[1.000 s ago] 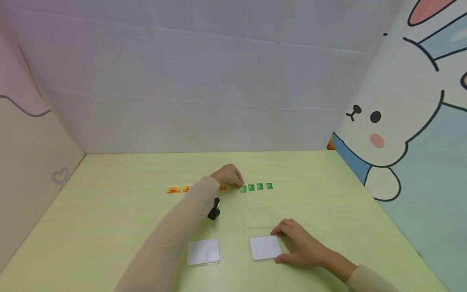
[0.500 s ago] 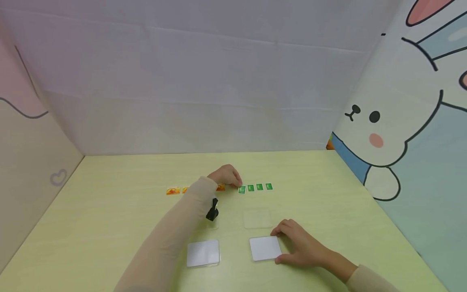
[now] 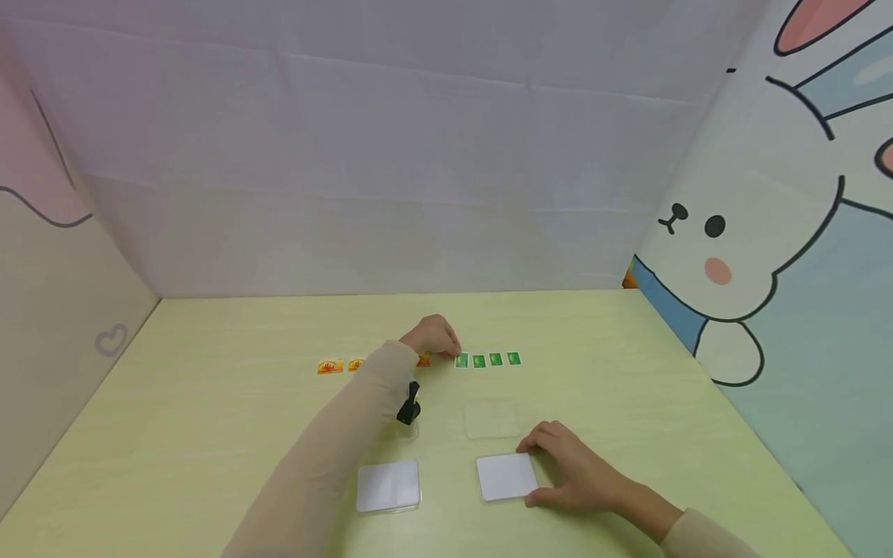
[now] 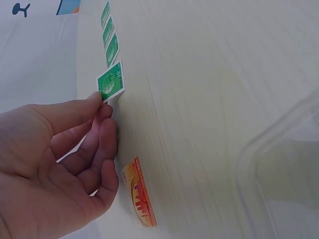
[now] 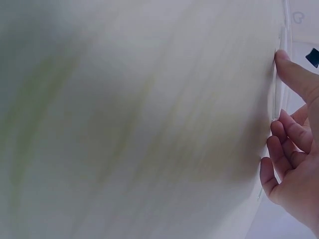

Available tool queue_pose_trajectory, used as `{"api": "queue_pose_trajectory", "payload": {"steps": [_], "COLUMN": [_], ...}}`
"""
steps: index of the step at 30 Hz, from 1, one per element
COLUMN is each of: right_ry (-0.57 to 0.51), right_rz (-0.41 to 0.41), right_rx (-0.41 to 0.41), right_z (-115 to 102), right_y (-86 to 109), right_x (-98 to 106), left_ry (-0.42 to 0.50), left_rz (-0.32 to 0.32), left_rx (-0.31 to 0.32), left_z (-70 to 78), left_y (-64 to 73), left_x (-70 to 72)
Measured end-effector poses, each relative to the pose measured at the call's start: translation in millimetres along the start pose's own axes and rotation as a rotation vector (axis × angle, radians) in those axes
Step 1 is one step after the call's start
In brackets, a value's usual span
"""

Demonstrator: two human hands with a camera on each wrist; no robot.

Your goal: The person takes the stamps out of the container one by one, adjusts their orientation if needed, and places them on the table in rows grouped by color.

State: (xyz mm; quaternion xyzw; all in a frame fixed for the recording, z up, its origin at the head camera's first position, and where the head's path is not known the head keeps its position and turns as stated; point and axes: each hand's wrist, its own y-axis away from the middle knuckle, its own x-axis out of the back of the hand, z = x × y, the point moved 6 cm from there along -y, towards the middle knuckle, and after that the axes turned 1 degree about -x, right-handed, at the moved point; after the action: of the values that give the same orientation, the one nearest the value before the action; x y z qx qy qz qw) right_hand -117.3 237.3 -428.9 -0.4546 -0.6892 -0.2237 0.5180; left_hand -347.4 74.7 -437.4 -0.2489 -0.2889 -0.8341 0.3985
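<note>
My left hand (image 3: 434,335) reaches to the far part of the table. In the left wrist view, its thumb and forefinger pinch the corner of a green stamp (image 4: 110,81) with a white border. That stamp is the leftmost of a row of green stamps (image 3: 496,359). An orange stamp (image 4: 139,194) lies just below the curled fingers. My right hand (image 3: 575,470) grips the right side of a clear plastic case with a white card (image 3: 505,476) in it, thumb at the near corner and fingers at the far one. From the right wrist, that case shows edge-on as a thin strip.
A second clear case with a white card (image 3: 388,486) lies to the left. A transparent lid (image 3: 492,418) lies beyond the right case; another is mostly behind the left forearm. Orange stamps (image 3: 331,366) form a row at the left, partly hidden by the sleeve. A white wall backs the table.
The pinched green stamp has turned slightly and stands straighter in line with the row. Both hands keep nearly the same places.
</note>
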Motion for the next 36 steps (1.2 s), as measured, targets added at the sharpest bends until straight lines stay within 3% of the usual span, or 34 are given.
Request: {"api": "queue_pose_trajectory", "payload": {"steps": [13,20,22,27,29,33,36], "right_ry": [0.0,0.004,0.006,0.008,0.006,0.003,0.002], "right_rz": [-0.018,-0.022,-0.016,-0.008,-0.009,-0.024,-0.033], "right_rx": [-0.023,-0.025,-0.017,-0.002,-0.002,-0.014,-0.021], "right_z": [-0.3,-0.3,-0.6,-1.4,-1.7,-1.8,-1.7], "right_y": [0.1,0.1,0.3,0.8,0.6,0.3,0.2], "right_x": [0.1,0.5,0.7,1.2,1.2,0.5,0.3], "left_ry": [-0.059,-0.054,-0.046,-0.069,-0.093,-0.108,-0.11], "left_rz": [0.071,0.037,0.024,0.053,0.075,0.079,0.054], "left_rx": [0.011,0.058,0.024,-0.002,0.023,0.025,0.037], "left_z": [5.6,6.4,0.0,3.9,11.3,12.0,9.1], "left_y": [5.3,3.4,-6.6,0.7,12.8,13.8,6.9], "left_x": [-0.5,-0.8,-4.0,-4.0,-1.5,-1.2,-1.4]}}
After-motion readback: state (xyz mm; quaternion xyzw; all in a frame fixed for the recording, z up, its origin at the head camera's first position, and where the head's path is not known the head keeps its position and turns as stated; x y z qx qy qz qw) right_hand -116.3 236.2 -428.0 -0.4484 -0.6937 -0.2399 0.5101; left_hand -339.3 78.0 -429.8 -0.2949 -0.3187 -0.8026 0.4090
